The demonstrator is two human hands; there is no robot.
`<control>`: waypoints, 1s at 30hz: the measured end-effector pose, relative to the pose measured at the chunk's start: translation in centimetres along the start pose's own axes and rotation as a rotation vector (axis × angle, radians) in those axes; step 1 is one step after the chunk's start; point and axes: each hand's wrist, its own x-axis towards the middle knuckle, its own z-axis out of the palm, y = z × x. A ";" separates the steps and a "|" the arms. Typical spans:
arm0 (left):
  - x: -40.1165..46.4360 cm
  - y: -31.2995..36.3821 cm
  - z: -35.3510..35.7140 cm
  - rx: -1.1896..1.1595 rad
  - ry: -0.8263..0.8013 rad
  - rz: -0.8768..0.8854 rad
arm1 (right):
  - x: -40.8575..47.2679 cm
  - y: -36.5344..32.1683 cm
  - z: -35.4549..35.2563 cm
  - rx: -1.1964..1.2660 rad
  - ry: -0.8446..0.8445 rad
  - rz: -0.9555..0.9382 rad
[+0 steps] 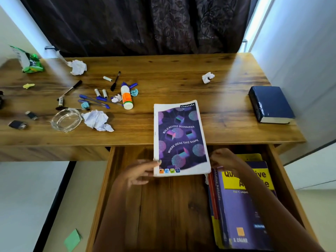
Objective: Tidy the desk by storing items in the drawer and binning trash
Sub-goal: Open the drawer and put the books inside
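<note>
**Two hands hold a notebook over the open drawer**

The left hand [140,172] pinches the near left corner of a purple-covered softback notebook [180,139], thumb on top. The right hand [224,159] grips the notebook's near right edge with curled fingers. The notebook's far half lies over the front edge of the brown wooden desk [172,70]; its near half juts out above the open wooden drawer [163,206].

In the drawer, against its right wall, lies a stack of books topped by one purple and yellow textbook [241,206]; how many lie under it I cannot tell. The right forearm crosses over this stack.

On the desk, to the right, one thick dark blue hardback book [271,104] lies flat, well apart from the notebook. Three large white crumpled paper balls [97,120] are spread over the desk, plus one small white one by the white glue bottle with an orange label [126,97]. One clear glass ashtray [66,120] touches the nearest paper ball. Several blue ballpoint pens [94,101] lie left of the bottle. One green snack wrapper [31,60] sits at the far left corner.

One green paper square [72,240] lies on the floor.
</note>
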 end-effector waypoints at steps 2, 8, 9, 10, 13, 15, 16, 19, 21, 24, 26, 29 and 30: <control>0.6 1.0 0.5 -0.095 0.017 0.074 | 0.2 -0.5 0.4 0.224 -0.002 0.021; 1.6 1.8 3.3 -0.108 0.099 0.128 | 0.7 0.2 2.2 0.130 0.003 -0.150; 1.1 1.3 3.1 -0.093 0.065 0.102 | 0.7 0.8 1.9 0.119 -0.030 -0.149; 0.7 0.5 2.9 -0.055 0.016 0.073 | 0.7 1.6 1.5 0.100 -0.081 -0.131; 0.5 -2.0 2.5 0.028 -0.113 0.009 | 0.5 3.3 0.9 0.013 -0.258 -0.074; 0.6 -3.0 3.6 -0.061 -0.021 0.041 | 0.5 3.4 2.0 0.057 -0.264 -0.099; 0.8 -3.2 4.3 -0.130 0.071 0.081 | 0.4 3.3 2.7 0.063 -0.225 -0.137; 0.6 -3.2 5.9 -0.237 0.203 0.272 | -0.1 2.9 4.2 0.055 -0.066 -0.264; 0.2 -2.9 6.0 -0.272 0.211 0.359 | -0.8 2.6 4.0 0.114 -0.067 -0.334; -1.3 -1.7 5.4 -0.339 0.218 0.427 | -2.6 1.7 2.8 0.155 -0.080 -0.468; -2.6 -0.8 5.2 -0.387 0.190 0.507 | -3.8 0.9 2.2 0.208 -0.060 -0.518; -4.3 0.1 5.5 -0.459 0.148 0.583 | -4.8 0.3 2.2 0.322 -0.036 -0.549; -4.6 0.3 5.7 -0.464 0.148 0.595 | -5.0 0.3 2.5 0.353 -0.032 -0.557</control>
